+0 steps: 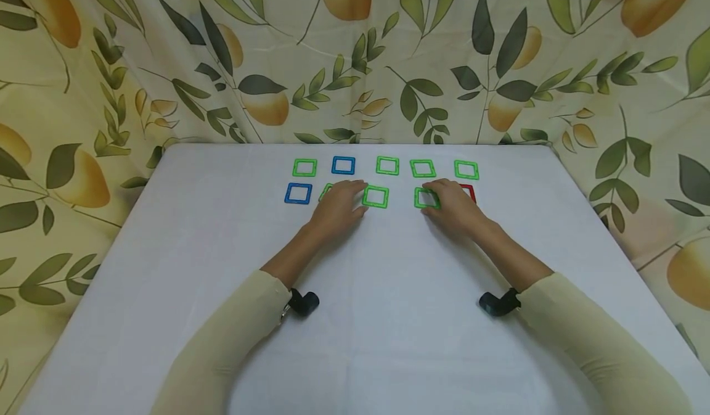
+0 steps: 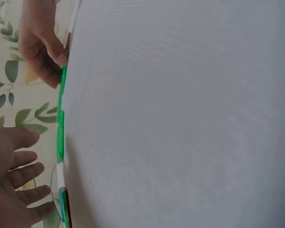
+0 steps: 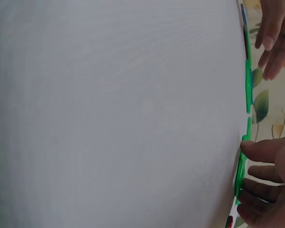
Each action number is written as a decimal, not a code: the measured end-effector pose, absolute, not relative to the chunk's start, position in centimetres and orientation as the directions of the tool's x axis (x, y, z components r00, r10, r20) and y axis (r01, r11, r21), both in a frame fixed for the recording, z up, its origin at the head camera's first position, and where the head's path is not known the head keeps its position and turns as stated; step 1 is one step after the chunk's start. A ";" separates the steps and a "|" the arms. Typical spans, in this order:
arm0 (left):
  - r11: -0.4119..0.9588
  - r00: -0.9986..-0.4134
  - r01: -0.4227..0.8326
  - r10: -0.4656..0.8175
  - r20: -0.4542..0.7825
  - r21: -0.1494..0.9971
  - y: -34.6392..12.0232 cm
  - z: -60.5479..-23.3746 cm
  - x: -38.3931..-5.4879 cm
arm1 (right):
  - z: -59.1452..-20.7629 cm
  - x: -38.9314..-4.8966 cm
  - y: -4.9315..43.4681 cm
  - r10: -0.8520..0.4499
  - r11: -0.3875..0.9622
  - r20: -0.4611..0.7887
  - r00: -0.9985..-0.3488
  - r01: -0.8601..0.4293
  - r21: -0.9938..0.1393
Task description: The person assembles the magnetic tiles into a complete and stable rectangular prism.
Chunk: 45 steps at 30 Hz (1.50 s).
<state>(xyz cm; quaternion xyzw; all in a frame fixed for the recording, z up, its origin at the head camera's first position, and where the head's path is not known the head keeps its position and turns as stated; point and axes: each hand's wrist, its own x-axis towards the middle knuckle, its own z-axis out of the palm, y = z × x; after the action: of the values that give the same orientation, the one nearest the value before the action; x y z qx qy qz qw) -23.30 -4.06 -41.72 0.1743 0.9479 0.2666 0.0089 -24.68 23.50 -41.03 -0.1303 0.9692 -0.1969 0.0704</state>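
Note:
My right hand (image 1: 453, 206) pinches a green square frame tile (image 1: 417, 197) at the table's far side, thumb at its near edge and fingers at its far edge. A red frame (image 1: 472, 192) shows partly behind that hand. Spread fingers mark my left hand (image 2: 19, 183), which hovers over the front row and holds nothing. It hides most of another green frame (image 1: 323, 191). Right of its fingertips lies a green frame (image 1: 375, 206), flat between both hands. On its left is a blue frame (image 1: 297, 202).
Behind the front row runs a second row: a green frame (image 1: 304, 175), a blue frame (image 1: 343, 172) and several more green ones. The white table (image 1: 355, 316) ends just past them at a patterned cloth (image 1: 355, 57). Black cameras sit on both wrists.

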 end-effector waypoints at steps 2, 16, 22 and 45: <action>0.795 -0.940 0.322 0.334 0.072 0.514 -3.8 -41.7 -23.5 | -41.1 -24.6 23.4 -0.278 0.883 -0.077 -0.957 -0.224 -0.412; 0.786 -0.937 0.307 0.348 0.026 0.537 -2.3 -42.0 -25.3 | -41.2 -24.4 22.7 -0.300 0.857 -0.056 -0.952 -0.243 -0.454; 0.847 -0.941 0.316 0.336 0.029 0.428 -2.0 -42.0 -25.7 | -41.1 -24.4 22.5 -0.309 0.849 -0.055 -0.949 -0.249 -0.467; 0.879 -0.931 0.354 0.365 0.029 0.320 -1.5 -42.3 -25.6 | -41.1 -23.8 21.8 -0.331 0.838 -0.051 -0.942 -0.269 -0.475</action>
<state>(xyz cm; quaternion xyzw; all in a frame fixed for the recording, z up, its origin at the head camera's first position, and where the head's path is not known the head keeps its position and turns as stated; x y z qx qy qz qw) -25.61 -1.52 -42.34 0.1855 0.9690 0.1622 0.0161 -23.83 21.80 -41.12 -0.1569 0.9564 -0.2376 0.0658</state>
